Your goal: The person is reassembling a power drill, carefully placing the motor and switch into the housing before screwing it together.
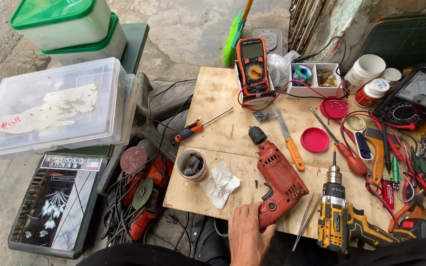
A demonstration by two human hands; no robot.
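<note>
Plywood board (pixel 223 98) over concrete ground, left hand (pixel 246 234) on red drill (pixel 279 180).

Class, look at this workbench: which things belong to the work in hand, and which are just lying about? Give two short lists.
In hand:
left hand, on the grip of the red drill

Lying about:
yellow drill
tweezers
orange multimeter
knife
red lid
crumpled paper
cup

The right hand is hardly in view.
</note>
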